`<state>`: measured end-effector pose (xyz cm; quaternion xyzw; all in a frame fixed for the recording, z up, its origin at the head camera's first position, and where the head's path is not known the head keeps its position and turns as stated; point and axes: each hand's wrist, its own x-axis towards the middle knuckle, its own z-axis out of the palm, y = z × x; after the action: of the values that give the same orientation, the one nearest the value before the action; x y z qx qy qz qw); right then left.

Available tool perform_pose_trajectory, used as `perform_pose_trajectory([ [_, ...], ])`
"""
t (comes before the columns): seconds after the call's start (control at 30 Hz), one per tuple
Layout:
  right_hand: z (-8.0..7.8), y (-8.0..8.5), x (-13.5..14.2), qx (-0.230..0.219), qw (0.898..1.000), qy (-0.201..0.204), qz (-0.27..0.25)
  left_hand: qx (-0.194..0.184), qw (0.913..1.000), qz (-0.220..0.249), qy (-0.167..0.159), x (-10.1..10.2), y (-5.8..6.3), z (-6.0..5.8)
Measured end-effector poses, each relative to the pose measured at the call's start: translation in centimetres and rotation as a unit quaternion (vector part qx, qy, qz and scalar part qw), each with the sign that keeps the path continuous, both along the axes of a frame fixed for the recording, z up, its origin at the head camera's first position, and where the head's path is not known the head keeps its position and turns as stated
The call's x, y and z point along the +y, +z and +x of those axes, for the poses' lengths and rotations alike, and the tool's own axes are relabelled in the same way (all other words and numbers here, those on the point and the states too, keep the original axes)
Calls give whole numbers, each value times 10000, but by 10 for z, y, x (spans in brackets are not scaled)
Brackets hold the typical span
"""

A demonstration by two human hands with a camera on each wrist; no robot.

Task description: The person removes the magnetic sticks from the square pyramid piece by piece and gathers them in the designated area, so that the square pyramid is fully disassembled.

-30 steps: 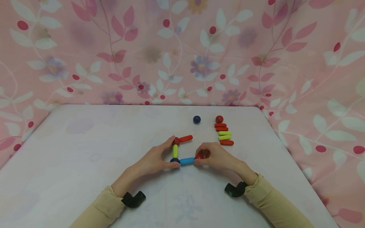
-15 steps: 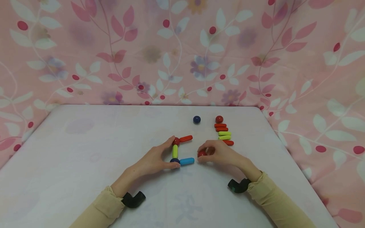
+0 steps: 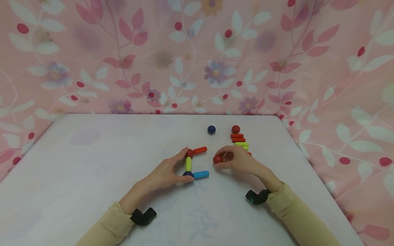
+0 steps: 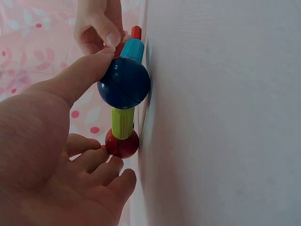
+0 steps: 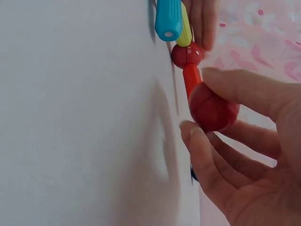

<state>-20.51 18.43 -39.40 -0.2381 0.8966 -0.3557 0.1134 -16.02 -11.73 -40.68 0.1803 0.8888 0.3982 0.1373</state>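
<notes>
In the head view, my left hand [image 3: 163,172] holds a C-shaped toy frame of balls and rods on the table. Its thumb presses the navy ball [image 4: 124,82], and its fingertips touch a red ball [image 4: 122,142]. Between these two balls runs a lime-green rod [image 3: 188,164]. A light blue rod [image 3: 201,175] points right from the navy ball; a red rod [image 3: 200,150] points right from the red one. To the right of both rod ends, my right hand [image 3: 241,160] pinches another red ball [image 5: 214,108] between thumb and fingers.
Behind the hands lie a loose navy ball [image 3: 211,130] and a loose red ball [image 3: 235,129]. Red rods [image 3: 237,136] and lime-green rods [image 3: 241,144] are lined up below it, partly hidden by my right hand. A floral cloth [image 3: 166,58] hangs past the white table's [image 3: 92,164] far edge.
My right hand has drawn the red ball off the light blue rod's end and moved it away toward the far side, level with the gap between the two rods. The left hand stays put.
</notes>
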Motion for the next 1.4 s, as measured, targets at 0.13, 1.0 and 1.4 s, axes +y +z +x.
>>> perform_pose_trajectory([
  [0.13,-15,1,-7,298,9979,-495,-287,-11,10000,8,12,0,-1,0],
  [1.0,-63,-10,-34,301,9815,-1842,-427,51,10000,-13,-55,-1,-2,-2],
  [1.4,-64,-19,-34,287,9831,-1785,-281,55,10000,-57,-19,0,-2,-2],
])
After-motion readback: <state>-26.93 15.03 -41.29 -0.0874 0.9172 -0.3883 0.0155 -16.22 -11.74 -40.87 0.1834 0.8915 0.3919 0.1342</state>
